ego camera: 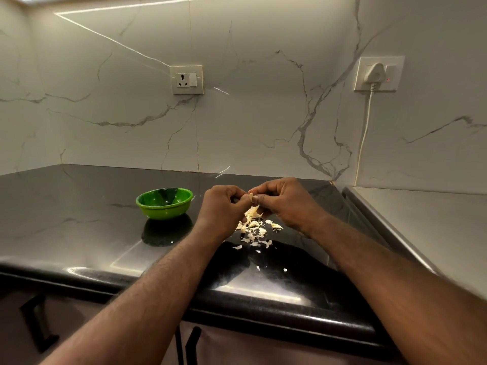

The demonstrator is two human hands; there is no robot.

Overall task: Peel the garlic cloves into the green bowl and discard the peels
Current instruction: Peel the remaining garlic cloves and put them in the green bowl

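A garlic clove [251, 197] is being held up between both hands, just above the dark surface [79, 219]. The left hand [224, 209] and right hand [284, 204] are each pinching it with curled fingertips, a shared grip closed on the clove. Peeling seems to be the step in hand, though the clove is mostly hidden. Loose peels [254, 229] are lying directly beneath the grip. The green bowl [164, 204] is sitting near, to the grip's left. Next, the bared clove probably needs carrying left and dropping in.
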